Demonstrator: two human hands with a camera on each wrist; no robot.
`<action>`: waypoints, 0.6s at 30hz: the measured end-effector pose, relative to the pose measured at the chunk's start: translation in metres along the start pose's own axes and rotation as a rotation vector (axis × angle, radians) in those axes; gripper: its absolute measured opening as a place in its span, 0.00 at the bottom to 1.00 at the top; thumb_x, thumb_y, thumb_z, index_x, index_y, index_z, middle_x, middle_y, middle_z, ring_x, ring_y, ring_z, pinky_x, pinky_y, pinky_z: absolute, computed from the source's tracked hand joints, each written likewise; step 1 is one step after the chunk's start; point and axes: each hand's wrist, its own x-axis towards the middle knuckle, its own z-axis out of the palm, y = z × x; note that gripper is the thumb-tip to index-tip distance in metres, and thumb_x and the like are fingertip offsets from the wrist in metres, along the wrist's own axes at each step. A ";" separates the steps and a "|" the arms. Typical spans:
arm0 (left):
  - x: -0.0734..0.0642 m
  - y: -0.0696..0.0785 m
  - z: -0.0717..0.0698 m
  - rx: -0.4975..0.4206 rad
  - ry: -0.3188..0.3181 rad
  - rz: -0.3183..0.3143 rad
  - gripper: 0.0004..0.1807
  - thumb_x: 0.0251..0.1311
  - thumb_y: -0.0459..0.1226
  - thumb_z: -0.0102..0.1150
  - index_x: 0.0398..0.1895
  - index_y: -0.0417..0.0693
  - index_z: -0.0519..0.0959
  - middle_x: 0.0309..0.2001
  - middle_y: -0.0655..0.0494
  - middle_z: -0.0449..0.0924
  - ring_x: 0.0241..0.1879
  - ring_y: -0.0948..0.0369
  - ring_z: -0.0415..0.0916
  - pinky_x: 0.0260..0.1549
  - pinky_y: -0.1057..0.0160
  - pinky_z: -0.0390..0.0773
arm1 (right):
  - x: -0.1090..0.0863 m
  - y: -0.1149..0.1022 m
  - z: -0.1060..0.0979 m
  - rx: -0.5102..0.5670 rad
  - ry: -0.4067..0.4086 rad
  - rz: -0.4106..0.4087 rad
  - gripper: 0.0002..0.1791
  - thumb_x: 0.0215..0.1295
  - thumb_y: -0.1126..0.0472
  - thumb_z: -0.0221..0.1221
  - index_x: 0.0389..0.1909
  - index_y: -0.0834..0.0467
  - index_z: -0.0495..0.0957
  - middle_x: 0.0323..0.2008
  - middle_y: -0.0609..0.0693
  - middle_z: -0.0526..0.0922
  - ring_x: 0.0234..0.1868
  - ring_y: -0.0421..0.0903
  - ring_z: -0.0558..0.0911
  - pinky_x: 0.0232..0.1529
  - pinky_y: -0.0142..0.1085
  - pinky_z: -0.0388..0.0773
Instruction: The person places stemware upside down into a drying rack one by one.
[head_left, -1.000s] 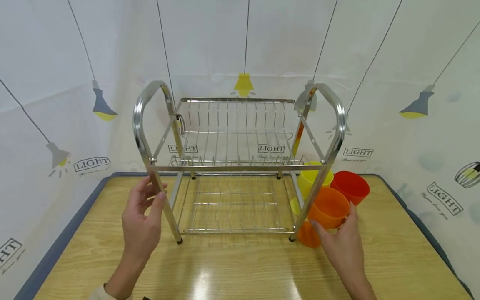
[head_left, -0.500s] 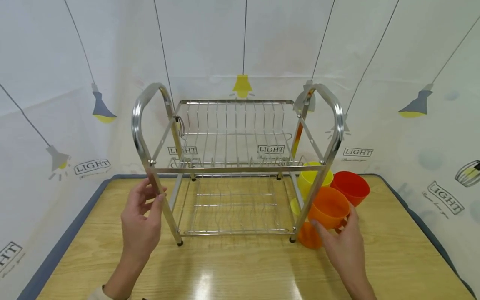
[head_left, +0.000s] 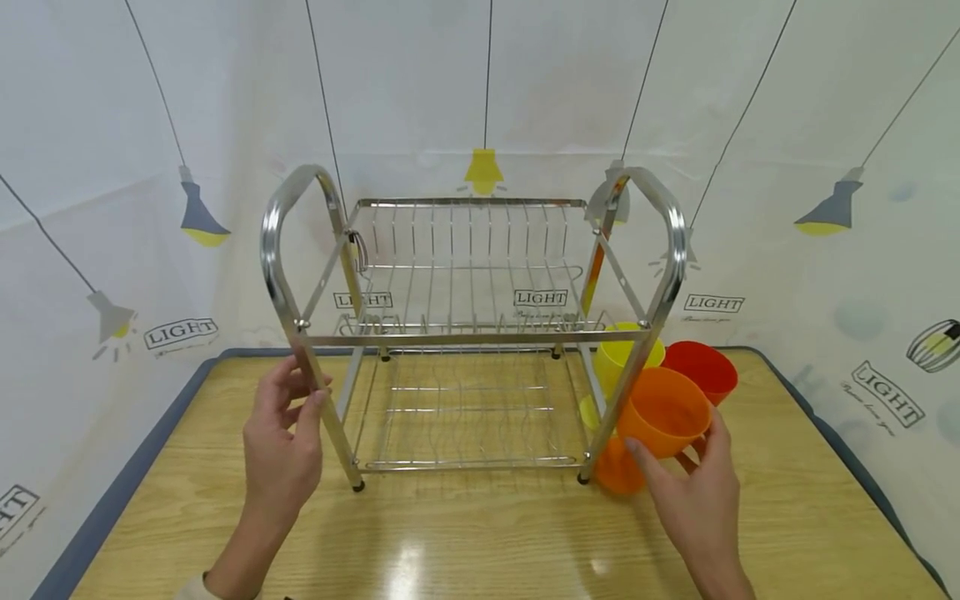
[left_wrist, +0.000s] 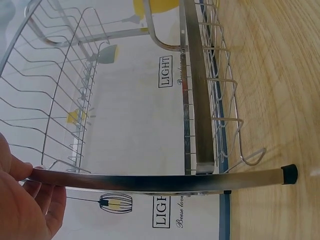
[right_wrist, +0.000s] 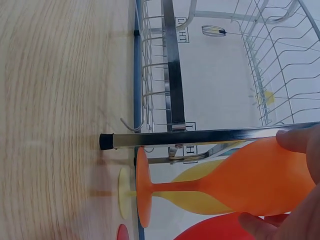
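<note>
While pinching the front left post (head_left: 337, 429) of a metal dish rack (head_left: 476, 339) between thumb and curled fingers of the left hand (head_left: 285, 446), also grips an orange cup (head_left: 663, 435) in the right hand (head_left: 693, 492). Has the right thumb against the near side of its bowl and the fingers around the right side, parted only as wide as the bowl. Holds this stemmed cup just outside the front right post (head_left: 612, 412), with its foot looking clear of the wooden table (head_left: 480, 533) in the right wrist view; cannot tell touching from nearly touching at that post. Has a yellow cup (head_left: 615, 356) close behind, partly hidden, and a red cup (head_left: 701, 369) behind and to the right. Faces the two-level rack, set on black feet (head_left: 357, 486), before a white backdrop (head_left: 420, 92) printed with hanging lamps (head_left: 483, 169).
</note>
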 end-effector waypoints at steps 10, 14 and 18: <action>0.000 -0.002 0.001 0.005 0.009 0.034 0.24 0.61 0.19 0.53 0.61 0.35 0.70 0.41 0.44 0.80 0.41 0.69 0.76 0.37 0.82 0.76 | -0.010 -0.006 -0.008 0.008 0.046 -0.024 0.50 0.56 0.57 0.70 0.75 0.48 0.50 0.66 0.49 0.66 0.62 0.51 0.69 0.60 0.58 0.73; -0.001 -0.003 0.002 0.016 0.017 0.040 0.24 0.61 0.19 0.53 0.61 0.35 0.70 0.41 0.43 0.80 0.41 0.70 0.76 0.37 0.82 0.75 | -0.013 -0.009 -0.010 -0.020 0.051 -0.026 0.50 0.56 0.57 0.71 0.75 0.47 0.51 0.65 0.47 0.67 0.61 0.48 0.70 0.60 0.52 0.76; -0.001 -0.002 0.002 0.026 0.018 0.030 0.24 0.61 0.19 0.54 0.61 0.36 0.71 0.41 0.44 0.81 0.42 0.71 0.76 0.37 0.82 0.76 | -0.015 -0.011 -0.012 -0.043 0.043 -0.011 0.50 0.56 0.57 0.70 0.75 0.47 0.51 0.66 0.48 0.67 0.61 0.48 0.70 0.59 0.47 0.77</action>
